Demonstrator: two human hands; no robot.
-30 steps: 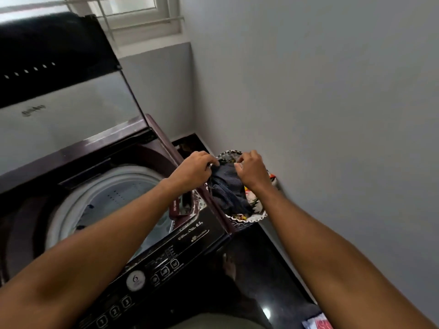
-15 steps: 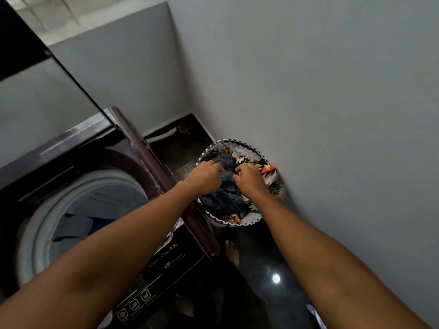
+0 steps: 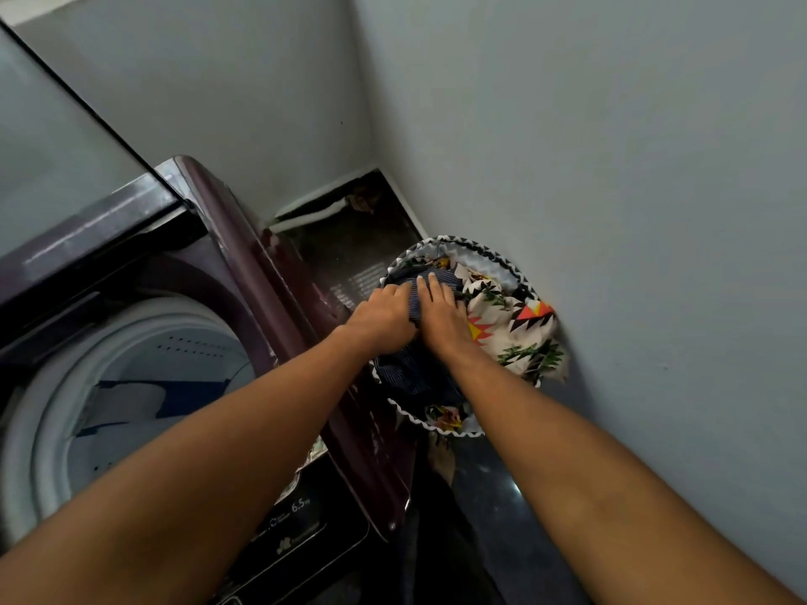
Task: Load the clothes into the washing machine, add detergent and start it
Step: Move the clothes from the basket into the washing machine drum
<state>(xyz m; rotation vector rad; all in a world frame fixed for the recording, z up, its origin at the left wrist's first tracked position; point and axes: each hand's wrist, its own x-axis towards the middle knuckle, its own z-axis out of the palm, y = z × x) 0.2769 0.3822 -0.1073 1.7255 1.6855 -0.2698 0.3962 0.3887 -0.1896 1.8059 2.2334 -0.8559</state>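
Both hands have sunk deeper into the one laundry basket (image 3: 515,266): left hand (image 3: 384,316) and right hand (image 3: 441,312) grip one dark striped garment (image 3: 412,373) beneath them, right of the washing machine (image 3: 244,264).

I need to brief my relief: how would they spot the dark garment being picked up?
Find the maroon top-loading washing machine; right of it, against the grey wall, stands a round laundry basket with a black-and-white zigzag rim. Both hands grip the dark blue pinstriped garment inside, the only plain dark piece beside a cream floral printed cloth.
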